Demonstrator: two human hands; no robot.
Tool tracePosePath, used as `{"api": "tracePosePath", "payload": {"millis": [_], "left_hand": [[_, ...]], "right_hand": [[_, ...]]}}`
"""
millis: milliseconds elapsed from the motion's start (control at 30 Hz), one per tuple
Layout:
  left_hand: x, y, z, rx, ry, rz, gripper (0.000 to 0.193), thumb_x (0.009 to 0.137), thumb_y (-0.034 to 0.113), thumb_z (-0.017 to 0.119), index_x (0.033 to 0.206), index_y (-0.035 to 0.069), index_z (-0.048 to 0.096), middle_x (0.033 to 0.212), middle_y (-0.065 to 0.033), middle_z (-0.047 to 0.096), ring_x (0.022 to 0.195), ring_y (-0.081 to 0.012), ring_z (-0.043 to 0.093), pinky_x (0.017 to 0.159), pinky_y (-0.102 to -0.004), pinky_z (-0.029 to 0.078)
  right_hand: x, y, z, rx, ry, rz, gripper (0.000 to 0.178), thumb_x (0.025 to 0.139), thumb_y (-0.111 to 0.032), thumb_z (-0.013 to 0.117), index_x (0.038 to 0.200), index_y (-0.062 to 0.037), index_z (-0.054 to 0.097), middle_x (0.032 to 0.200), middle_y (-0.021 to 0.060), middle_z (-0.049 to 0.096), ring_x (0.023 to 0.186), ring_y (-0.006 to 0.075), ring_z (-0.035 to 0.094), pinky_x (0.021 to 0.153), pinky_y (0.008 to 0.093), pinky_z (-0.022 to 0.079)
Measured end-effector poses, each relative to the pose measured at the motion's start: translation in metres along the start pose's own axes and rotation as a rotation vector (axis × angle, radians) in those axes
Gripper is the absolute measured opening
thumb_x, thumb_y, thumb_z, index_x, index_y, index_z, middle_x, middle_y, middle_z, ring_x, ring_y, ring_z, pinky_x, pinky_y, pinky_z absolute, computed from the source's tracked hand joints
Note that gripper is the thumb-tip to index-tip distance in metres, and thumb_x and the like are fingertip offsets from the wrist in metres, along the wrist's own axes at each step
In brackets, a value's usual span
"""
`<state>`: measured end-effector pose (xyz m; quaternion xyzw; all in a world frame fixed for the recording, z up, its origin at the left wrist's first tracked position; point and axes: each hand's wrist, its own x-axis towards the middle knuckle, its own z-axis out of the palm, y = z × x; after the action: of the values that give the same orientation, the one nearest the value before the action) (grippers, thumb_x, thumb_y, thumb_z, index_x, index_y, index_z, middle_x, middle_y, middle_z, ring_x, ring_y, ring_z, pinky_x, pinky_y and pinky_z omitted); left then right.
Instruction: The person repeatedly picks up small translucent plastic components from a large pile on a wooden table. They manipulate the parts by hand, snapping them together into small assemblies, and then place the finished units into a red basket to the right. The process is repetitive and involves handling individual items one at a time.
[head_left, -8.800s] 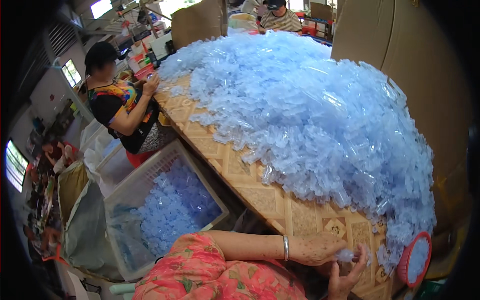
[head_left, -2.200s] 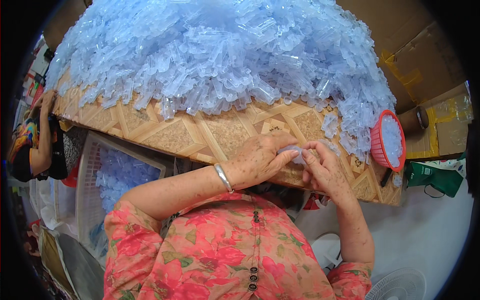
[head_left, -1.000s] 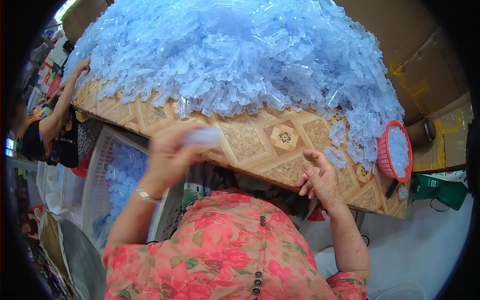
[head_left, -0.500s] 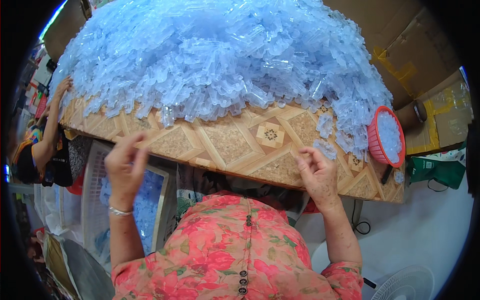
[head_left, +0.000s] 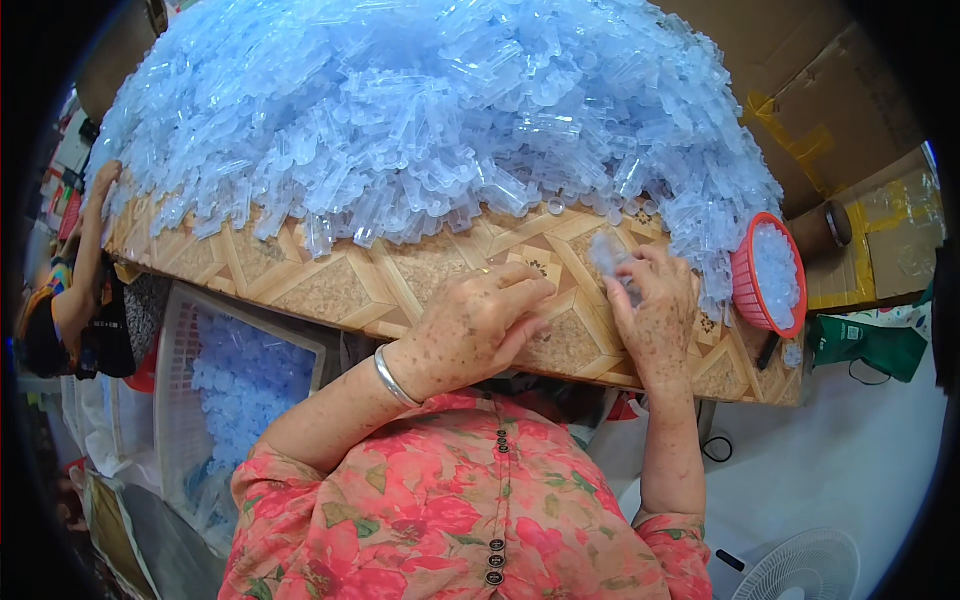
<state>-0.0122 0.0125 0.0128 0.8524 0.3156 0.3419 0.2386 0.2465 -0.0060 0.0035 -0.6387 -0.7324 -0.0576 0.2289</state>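
- A clear plastic piece (head_left: 604,256), blurred, is pinched between the thumb and fingers of the right hand (head_left: 652,292), seemingly so its far end is left exposed.
- The left hand (head_left: 478,318) is held just beside, fingers curved, thumb slightly parted; nothing is seen gripped.
- The bluish heap (head_left: 420,120) is piled behind a bare front strip of the worktop (head_left: 345,290), apparently leaving handling room.
- The red basket (head_left: 743,284) is set near the right hand, probably for easy reach.
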Motion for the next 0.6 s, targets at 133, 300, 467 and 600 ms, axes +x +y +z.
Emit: {"api": "tracePosePath", "payload": {"millis": [133,300,467,600], "left_hand": [[-0.009,-0.008,0.0,0.012,0.03,-0.061,0.035,0.084,0.01,0.08,0.117,0.002,0.071,0.117,-0.0173,0.072,0.094,-0.036,0.074,0.079,-0.0414,0.06],[-0.011,-0.011,0.003,0.035,0.042,-0.058,0.045,0.083,0.011,0.081,0.124,0.002,0.067,0.127,-0.018,0.068,0.106,-0.0368,0.071,0.087,-0.0429,0.058],[-0.008,-0.007,0.01,0.047,0.043,-0.062,0.058,0.081,0.013,0.083,0.133,0.0,0.06,0.137,-0.0194,0.061,0.119,-0.0397,0.063,0.097,-0.0455,0.054],[-0.002,-0.008,0.018,0.054,-0.009,-0.043,0.064,0.079,0.013,0.085,0.134,-0.002,0.057,0.138,-0.0191,0.059,0.122,-0.0423,0.059,0.098,-0.0472,0.052]], "right_hand": [[-0.009,-0.013,0.002,0.149,-0.056,-0.097,0.014,0.081,-0.014,0.08,0.093,-0.0099,0.075,0.118,0.0063,0.072,0.115,0.0296,0.06,0.1,0.0467,0.041],[-0.02,-0.021,-0.012,0.262,-0.047,-0.068,0.024,0.08,-0.012,0.08,0.103,-0.0104,0.074,0.122,0.007,0.071,0.118,0.0296,0.06,0.103,0.0452,0.042],[-0.045,0.016,-0.022,0.098,0.051,0.112,0.047,0.08,-0.014,0.08,0.125,-0.0054,0.067,0.13,0.0142,0.065,0.121,0.0351,0.057,0.107,0.0473,0.042],[-0.06,0.024,-0.018,0.076,-0.05,0.198,0.056,0.08,-0.016,0.082,0.131,-0.0024,0.062,0.13,0.0165,0.063,0.123,0.0375,0.055,0.108,0.0485,0.042]]}}
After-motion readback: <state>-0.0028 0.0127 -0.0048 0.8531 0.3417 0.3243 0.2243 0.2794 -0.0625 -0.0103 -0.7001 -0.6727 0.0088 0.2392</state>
